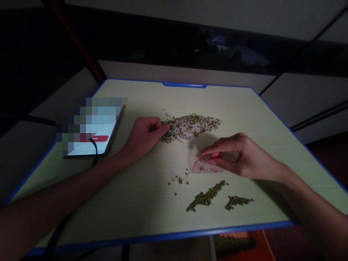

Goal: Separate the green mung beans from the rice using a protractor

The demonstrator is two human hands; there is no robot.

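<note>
1. Taking the pale wood-grain tabletop with blue edging (138,206) as a dial, twelve at the far edge, I am seeing a broad, mixed heap of small olive-green beans and whitish grains (193,125) lying near the middle, toward one o'clock.
2. The left hand (145,134) is resting toward ten o'clock, touching the heap's near-left edge; its fingers are curling in and the thumb is lying close to the forefinger. I cannot tell whether a bean is between them.
3. The right hand (240,156) is hovering toward three o'clock, thumb and forefinger partly spread over a see-through, pink-tinted plastic piece with a curved rim (195,165); whether they are gripping it, I cannot tell.
4. Plain green beans are forming a long narrow row (205,197) at five o'clock and a smaller patch (239,202) at four.
5. The beans are looking light, hard, smooth and apt to roll: a fingertip pinch on each bean's sides should suit. The plastic is looking light and perhaps flexible, best taken by its rim.
6. A dark-framed tablet with a lit screen (106,116) is lying toward nine o'clock.
</note>
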